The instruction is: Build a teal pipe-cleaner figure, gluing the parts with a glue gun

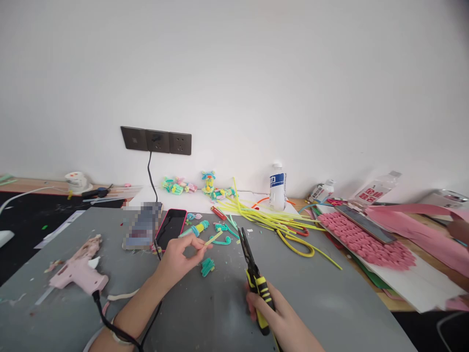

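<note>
Between the thumb and fingertips of my left hand [181, 254] is a short pale-yellow pipe cleaner piece [213, 238]. My right hand [269, 305] is wrapped round the yellow-and-black handles of long-nose pliers [252, 269], whose jaws point up and away, apart from the yellow piece. Just below my left fingertips lies a small teal pipe cleaner bundle [207, 267]. A curled teal pipe cleaner [223, 239] sits beyond the yellow piece, and a yellow-and-teal coiled piece [198, 228] lies behind my left hand.
A pink glue gun [78, 274] with a black cord lies at left. Two phones, one a pink-edged phone [171, 226], lie behind my left hand. Long yellow pipe cleaners [271, 217] spread behind the pliers, near a bottle [277, 188]. Pink woven work [366, 239] lies at right, beside another person's hand.
</note>
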`<state>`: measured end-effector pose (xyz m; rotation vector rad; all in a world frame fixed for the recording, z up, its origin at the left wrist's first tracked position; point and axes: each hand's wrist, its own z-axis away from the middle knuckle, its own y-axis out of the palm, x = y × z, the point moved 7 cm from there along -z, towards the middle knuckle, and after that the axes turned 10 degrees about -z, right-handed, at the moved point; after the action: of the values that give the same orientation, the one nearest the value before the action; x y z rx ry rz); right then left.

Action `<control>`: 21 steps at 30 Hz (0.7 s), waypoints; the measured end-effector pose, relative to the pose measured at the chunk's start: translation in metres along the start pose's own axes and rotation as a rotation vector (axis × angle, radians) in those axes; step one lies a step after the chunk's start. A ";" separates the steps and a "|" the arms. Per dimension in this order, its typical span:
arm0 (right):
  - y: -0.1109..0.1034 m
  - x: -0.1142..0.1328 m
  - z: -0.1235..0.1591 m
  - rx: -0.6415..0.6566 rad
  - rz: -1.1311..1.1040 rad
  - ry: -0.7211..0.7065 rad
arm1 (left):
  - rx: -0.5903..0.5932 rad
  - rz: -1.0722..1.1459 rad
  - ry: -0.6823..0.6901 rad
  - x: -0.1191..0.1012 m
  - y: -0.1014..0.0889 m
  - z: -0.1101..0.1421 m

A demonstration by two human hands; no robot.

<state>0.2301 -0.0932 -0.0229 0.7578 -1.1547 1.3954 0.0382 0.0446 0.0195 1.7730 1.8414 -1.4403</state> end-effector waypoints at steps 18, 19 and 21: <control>0.011 0.014 -0.009 0.060 0.365 -0.103 | 0.062 -0.008 -0.055 0.000 0.002 -0.002; 0.011 0.014 -0.009 0.064 0.372 -0.106 | 0.063 -0.015 -0.049 -0.001 0.002 -0.002; 0.013 0.015 -0.009 0.073 0.378 -0.108 | 0.065 -0.019 -0.047 -0.001 0.002 -0.002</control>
<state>0.2164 -0.0788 -0.0145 0.6961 -1.3884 1.7333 0.0405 0.0450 0.0199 1.7391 1.8129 -1.5521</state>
